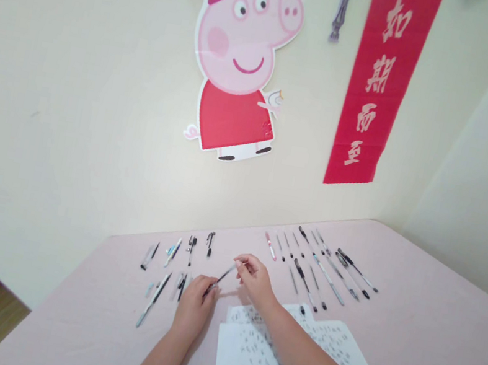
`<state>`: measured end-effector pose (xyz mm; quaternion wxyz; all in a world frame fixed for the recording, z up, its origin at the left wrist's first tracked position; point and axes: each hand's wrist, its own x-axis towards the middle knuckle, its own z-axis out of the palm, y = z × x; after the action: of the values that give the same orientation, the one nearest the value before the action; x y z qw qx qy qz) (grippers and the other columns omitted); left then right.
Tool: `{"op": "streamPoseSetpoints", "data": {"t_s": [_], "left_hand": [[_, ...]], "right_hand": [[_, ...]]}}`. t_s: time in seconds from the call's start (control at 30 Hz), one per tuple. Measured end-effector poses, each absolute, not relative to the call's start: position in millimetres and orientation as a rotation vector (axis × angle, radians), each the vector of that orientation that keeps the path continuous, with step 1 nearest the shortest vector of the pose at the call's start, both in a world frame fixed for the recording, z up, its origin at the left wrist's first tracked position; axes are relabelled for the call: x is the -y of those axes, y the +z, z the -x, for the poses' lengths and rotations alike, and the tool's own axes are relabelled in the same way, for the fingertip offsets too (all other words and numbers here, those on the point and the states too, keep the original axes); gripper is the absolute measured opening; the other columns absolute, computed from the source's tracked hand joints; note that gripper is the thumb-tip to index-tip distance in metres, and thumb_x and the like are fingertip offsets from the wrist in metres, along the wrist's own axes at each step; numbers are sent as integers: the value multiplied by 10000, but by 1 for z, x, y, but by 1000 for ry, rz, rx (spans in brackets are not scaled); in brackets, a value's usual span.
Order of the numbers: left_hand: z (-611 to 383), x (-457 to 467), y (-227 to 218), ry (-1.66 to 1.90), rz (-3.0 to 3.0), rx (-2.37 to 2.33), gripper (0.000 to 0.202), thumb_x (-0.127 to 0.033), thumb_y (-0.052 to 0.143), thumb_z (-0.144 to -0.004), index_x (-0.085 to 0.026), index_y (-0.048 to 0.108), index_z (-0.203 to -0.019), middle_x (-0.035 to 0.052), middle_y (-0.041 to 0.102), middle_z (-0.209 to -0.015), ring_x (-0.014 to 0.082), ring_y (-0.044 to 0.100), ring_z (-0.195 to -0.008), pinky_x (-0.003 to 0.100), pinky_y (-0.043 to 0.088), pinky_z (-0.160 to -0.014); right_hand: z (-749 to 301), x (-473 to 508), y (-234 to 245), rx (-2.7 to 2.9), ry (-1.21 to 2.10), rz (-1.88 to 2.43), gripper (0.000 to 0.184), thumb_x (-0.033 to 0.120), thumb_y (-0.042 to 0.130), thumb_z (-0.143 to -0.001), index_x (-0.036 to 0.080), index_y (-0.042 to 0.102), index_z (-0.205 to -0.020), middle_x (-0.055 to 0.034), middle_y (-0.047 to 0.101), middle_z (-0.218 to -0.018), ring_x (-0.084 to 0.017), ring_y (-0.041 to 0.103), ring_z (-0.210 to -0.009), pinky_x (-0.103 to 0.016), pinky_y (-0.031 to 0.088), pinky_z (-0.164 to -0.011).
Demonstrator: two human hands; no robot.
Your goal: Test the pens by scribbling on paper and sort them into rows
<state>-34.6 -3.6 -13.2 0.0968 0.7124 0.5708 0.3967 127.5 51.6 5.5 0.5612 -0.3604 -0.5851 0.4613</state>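
Observation:
Just above the table, my left hand [197, 303] is closed around the lower part of a slim pen [225, 273] with a clear and dark barrel. The pen slants up to the right. At its upper end the fingers of my right hand [255, 280] are pinched together; whether they grip the tip itself or a thin part in it is too small to make out. Left of my hands lie pens in pieces, among them a white and black pen [153, 300] and a dark pen part [181, 288] close to my left hand.
Pens, refills and caps lie in rows at the right, including a pink and white pen [270, 246] and a light blue pen [328, 278]. White sheets with handwriting [235, 363] lie under my right forearm. The pink-covered table [444, 356] meets a wall at the back.

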Motion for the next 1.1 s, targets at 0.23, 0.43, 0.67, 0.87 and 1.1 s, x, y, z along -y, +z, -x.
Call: {"op": "streamPoseSetpoints", "data": {"t_s": [0.23, 0.43, 0.67, 0.87, 1.1], "left_hand": [[36, 3, -15, 1163, -2108, -1676, 208, -261, 461, -820, -172, 616, -926, 66, 623, -855, 193, 583, -805, 341, 475, -728], [37, 2, -16, 1137, -2091, -1675, 208, -257, 460, -830, -166, 610, -943, 71, 615, -870, 195, 571, -819, 343, 466, -734], [37, 3, -13, 1170, -2086, -1666, 201, -232, 477, -809, -169, 630, -922, 65, 616, -861, 195, 575, -818, 339, 467, -738], [38, 4, -12, 1195, -2096, -1667, 192, -220, 493, -795, -175, 645, -904, 59, 615, -851, 190, 579, -811, 329, 472, -735], [37, 3, -11, 1200, -2115, -1674, 186, -225, 498, -793, -176, 649, -890, 53, 620, -824, 187, 581, -786, 323, 473, -711]], "right_hand": [[-125, -51, 6, 1385, 1100, 854, 223, 378, 573, -748, 173, 614, -823, -3, 565, -713, -106, 518, -536, -209, 407, -448], [-125, -50, 7, 1421, 1136, 841, 190, 344, 581, -741, 170, 613, -810, 18, 549, -624, -106, 512, -522, -223, 417, -500], [-128, -52, 4, 1420, 1173, 877, 229, 399, 599, -729, 175, 556, -719, 29, 530, -573, -111, 509, -505, -220, 386, -483], [-130, -55, 1, 1466, 1144, 922, 334, 476, 592, -737, 193, 469, -609, 51, 486, -483, -97, 463, -461, -211, 351, -476], [-130, -60, -6, 1468, 1119, 983, 381, 516, 602, -711, 190, 458, -575, 69, 435, -451, -84, 429, -436, -204, 324, -447]]}}
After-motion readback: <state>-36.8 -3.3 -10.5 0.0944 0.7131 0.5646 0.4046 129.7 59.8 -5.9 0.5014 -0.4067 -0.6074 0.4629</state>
